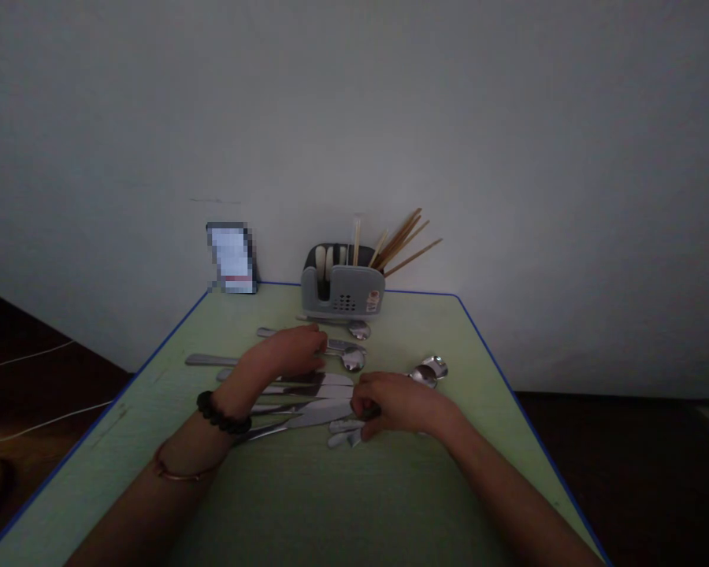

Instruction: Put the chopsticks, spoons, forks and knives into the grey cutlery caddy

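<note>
My left hand (295, 349) reaches over a spread of cutlery, fingers curled down and closed at the neck of a metal spoon (353, 359). A knife (347, 345) shows just behind that spoon. Nearer me, several table knives (322, 411) lie side by side, blades to the right. My right hand (399, 402) is low over the table, fingers bent and closed; what they hold is hidden. Beneath it, short handles (343, 437) stick out to the left. Past its knuckles lie the bowls of two spoons (424, 376). Another spoon (359, 330) lies farther back.
A grey cutlery holder (354, 293) with chopsticks (402, 240) and white-handled utensils stands at the table's back edge, by the wall. A phone (233, 258) leans on the wall at the back left. The pale green table (354, 504) has a blue edge.
</note>
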A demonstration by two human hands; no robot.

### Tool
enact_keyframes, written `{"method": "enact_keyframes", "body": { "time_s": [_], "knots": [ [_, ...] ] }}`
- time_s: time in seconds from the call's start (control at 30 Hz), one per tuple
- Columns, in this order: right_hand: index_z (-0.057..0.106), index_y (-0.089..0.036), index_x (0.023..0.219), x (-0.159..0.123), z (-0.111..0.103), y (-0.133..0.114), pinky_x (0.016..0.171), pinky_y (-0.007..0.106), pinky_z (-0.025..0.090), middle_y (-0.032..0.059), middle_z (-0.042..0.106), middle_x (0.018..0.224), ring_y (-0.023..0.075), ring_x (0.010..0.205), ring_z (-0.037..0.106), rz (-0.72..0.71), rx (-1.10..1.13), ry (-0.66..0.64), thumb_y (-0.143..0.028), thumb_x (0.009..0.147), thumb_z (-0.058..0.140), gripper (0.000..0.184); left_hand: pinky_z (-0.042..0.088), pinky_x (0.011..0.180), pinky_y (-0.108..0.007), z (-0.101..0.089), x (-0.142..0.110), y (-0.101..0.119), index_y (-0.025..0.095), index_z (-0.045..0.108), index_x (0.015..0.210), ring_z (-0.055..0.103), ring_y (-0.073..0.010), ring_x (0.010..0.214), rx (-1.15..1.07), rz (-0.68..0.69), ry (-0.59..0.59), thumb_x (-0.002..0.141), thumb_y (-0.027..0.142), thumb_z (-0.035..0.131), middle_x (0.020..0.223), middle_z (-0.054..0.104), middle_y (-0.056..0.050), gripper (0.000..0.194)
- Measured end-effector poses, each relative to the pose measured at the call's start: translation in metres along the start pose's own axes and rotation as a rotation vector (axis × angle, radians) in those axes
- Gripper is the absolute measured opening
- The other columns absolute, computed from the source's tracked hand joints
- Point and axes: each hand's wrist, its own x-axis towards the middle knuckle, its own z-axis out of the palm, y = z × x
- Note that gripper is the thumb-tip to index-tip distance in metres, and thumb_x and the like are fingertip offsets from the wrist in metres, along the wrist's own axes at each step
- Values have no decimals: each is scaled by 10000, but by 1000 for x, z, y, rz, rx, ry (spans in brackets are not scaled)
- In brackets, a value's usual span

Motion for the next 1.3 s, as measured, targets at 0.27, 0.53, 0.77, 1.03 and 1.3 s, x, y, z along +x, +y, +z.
{"method": "enact_keyframes", "body": {
  "time_s": [0.27, 0.53, 0.77, 1.03, 1.3],
  "knots": [
    [674, -173, 847, -5, 0, 17, 695, 243, 412, 34, 601, 871, 161, 798, 567, 14, 76, 189, -268, 737, 693, 146, 446, 838, -315, 3, 0, -4, 168, 591, 1044, 574, -248, 989, -42, -10, 4, 752, 291, 578, 1112, 584, -110, 317],
    [677, -173, 818, -4, 2, 21, 718, 263, 418, 37, 626, 856, 168, 811, 574, -14, 113, 226, -297, 750, 681, 142, 454, 757, -292, 3, 3, -10, 166, 605, 984, 595, -234, 912, -31, -48, -37, 737, 260, 573, 1049, 627, -105, 266],
    [675, -166, 839, -2, 5, 24, 706, 255, 420, 38, 624, 850, 158, 793, 571, -7, 108, 238, -270, 764, 663, 129, 446, 710, -266, 1, 3, -9, 167, 607, 963, 596, -220, 890, -32, -68, -35, 718, 224, 580, 1028, 645, -100, 253],
    [660, -170, 869, -13, -8, 28, 723, 266, 432, 50, 626, 841, 165, 789, 578, 46, 81, 361, -325, 832, 582, 178, 404, 581, -247, -3, 2, -12, 169, 627, 823, 611, -198, 753, -61, -101, -74, 709, 194, 558, 868, 680, -65, 136],
    [656, -169, 877, -28, -18, 48, 801, 296, 435, 67, 630, 894, 189, 876, 577, 97, -21, 382, -258, 809, 600, 125, 411, 611, -239, -4, 1, -20, 188, 623, 892, 612, -186, 791, -112, -122, -79, 702, 219, 573, 907, 684, -49, 198]
  ]
}}
